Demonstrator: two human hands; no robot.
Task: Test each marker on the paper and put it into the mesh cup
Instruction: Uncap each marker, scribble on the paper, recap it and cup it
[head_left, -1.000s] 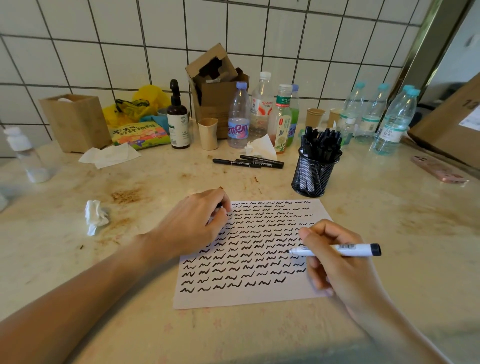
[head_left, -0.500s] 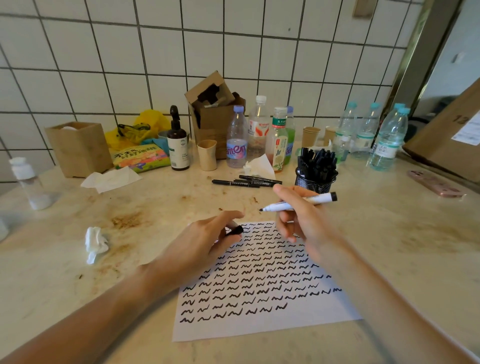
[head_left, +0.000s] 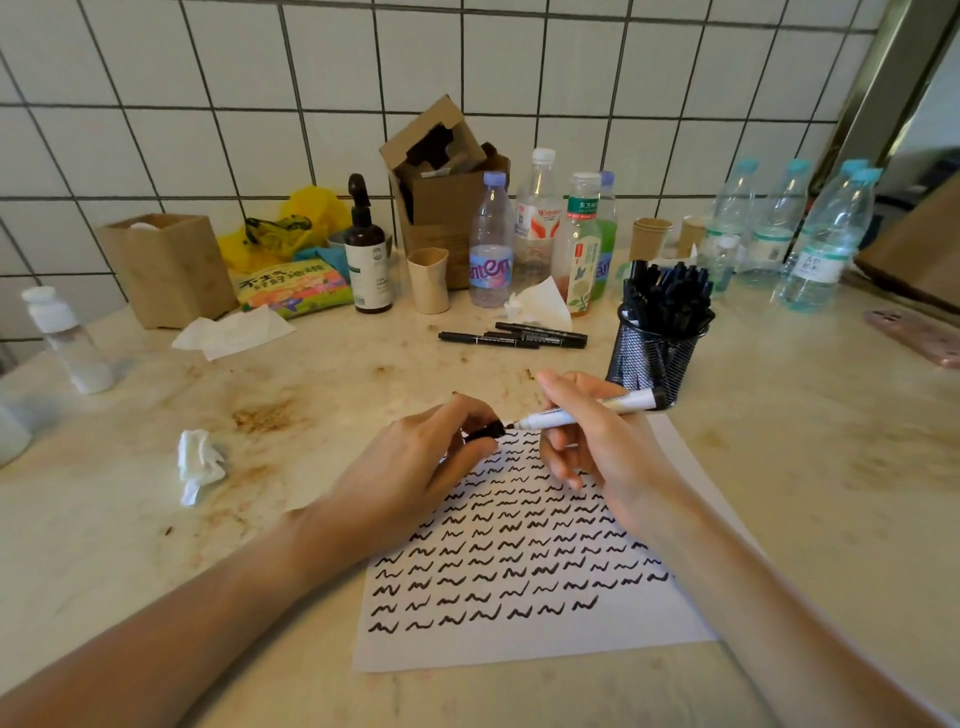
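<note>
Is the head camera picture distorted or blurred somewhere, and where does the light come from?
Head view: wide-angle distortion bends the wall tiles and the edge of the paper into curves. The marker and the hands are fairly sharp; the phone at the right border looks soft. Light is diffuse, brighter toward the upper right, with only faint shadows on the counter.

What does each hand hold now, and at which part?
The right hand grips the white marker around the middle of its barrel. The left hand pinches the black cap at its closed end.
</note>
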